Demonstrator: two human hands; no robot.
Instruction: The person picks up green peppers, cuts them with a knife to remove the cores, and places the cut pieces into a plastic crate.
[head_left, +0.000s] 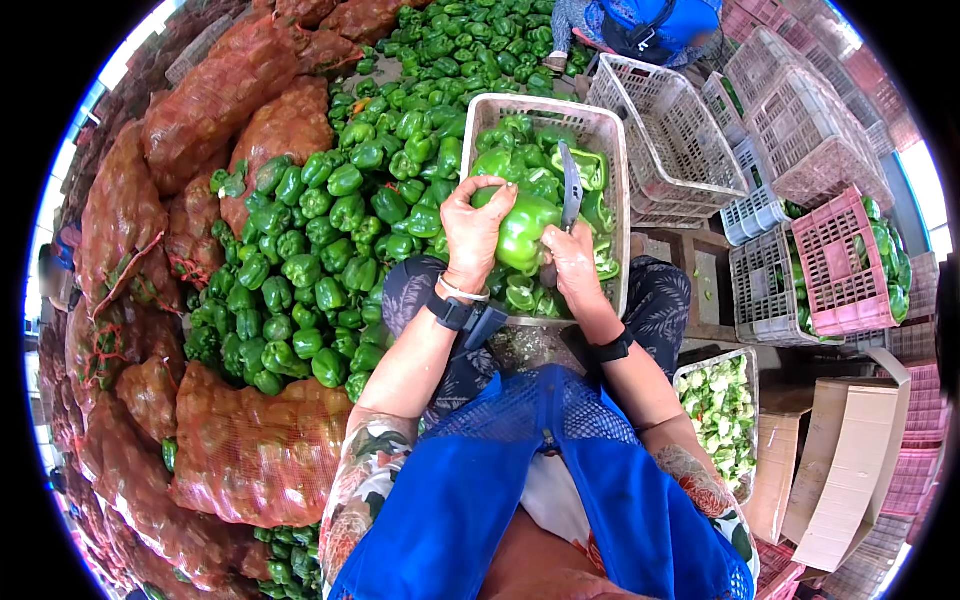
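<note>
My left hand (478, 225) grips a green bell pepper (525, 231) over a pale plastic crate (619, 187). In my right hand (571, 255) is a knife (571, 184), its blade pointing up and away from me; my fingertips touch the pepper's right side. How the handle sits in my palm is partly hidden. Below both hands the crate holds green peppers, among them a cut-open pepper half (592, 169) and cut pieces (523, 294).
A large pile of green peppers (304, 270) spreads left and ahead, bordered by red mesh sacks (255, 450). Right stand an empty crate (675, 135), a pink crate (847, 262), a crate of pale pepper cores (720, 412) and cardboard boxes (840, 465). A person (652, 30) sits ahead.
</note>
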